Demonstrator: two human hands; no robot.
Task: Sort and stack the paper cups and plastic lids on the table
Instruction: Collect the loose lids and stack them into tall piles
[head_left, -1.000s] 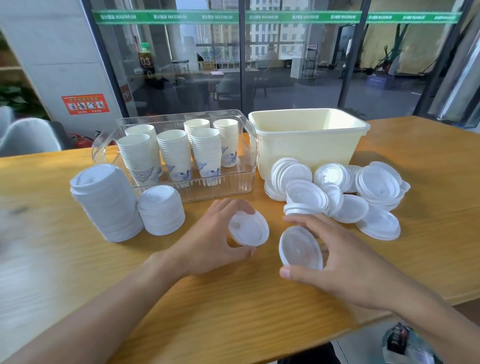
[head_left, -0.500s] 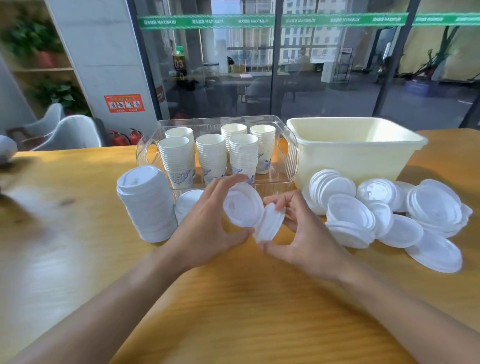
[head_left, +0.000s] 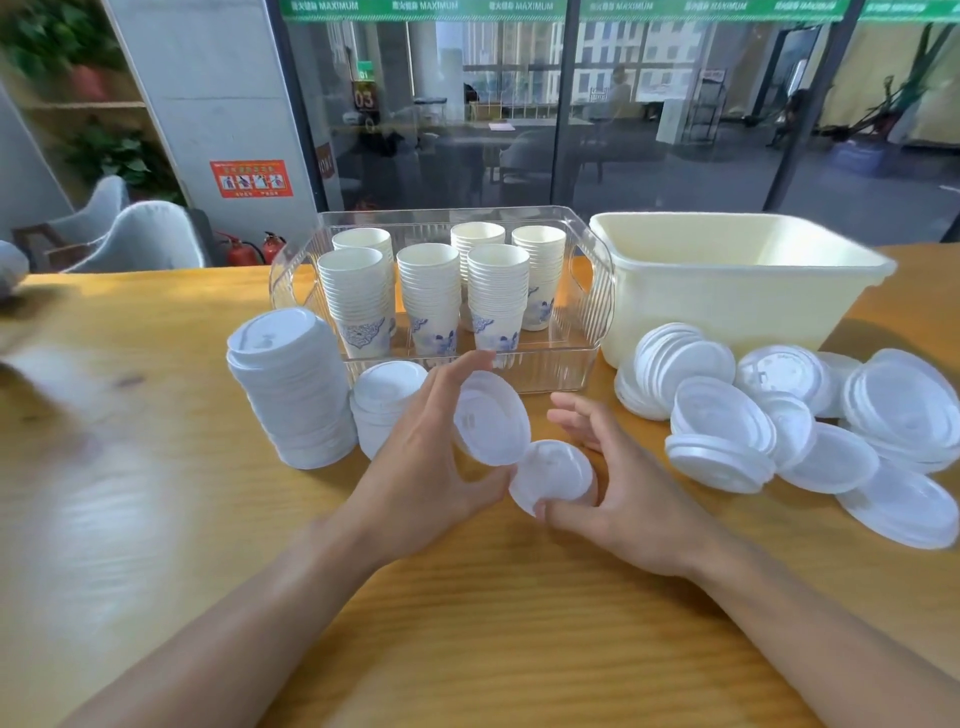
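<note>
Hands hold lids beneath "MAXIMUM" banner.

Both bare forearms reach forward, hands close together. The left hand pinches a lid between thumb and fingers; the right hand pinches a smaller lid.

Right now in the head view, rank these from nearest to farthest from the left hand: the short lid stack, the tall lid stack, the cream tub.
1. Short lid stack: just left of the left hand, partly behind it.
2. Tall lid stack: farther left.
3. Cream tub: far right, at the back.
</note>
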